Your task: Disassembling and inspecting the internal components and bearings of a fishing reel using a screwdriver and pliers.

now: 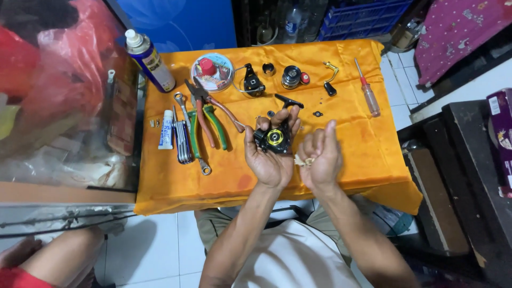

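My left hand (269,154) cups a black fishing reel body (273,139) with a yellow gear showing in its middle, held over an orange cloth (362,149) that covers a small table. My right hand (320,154) is just to the right of it, fingers curled around a small pale part (303,160). A black T-shaped handle (288,101) lies on the cloth just beyond my fingertips.
On the cloth lie pliers (205,114), wrenches (188,130), hex keys, a small tube (166,129), a spray can (150,60), a round tin (213,72), reel parts (293,77), a crank handle (330,77) and a red-handled screwdriver (367,93). Another person's arm (53,256) is at the lower left.
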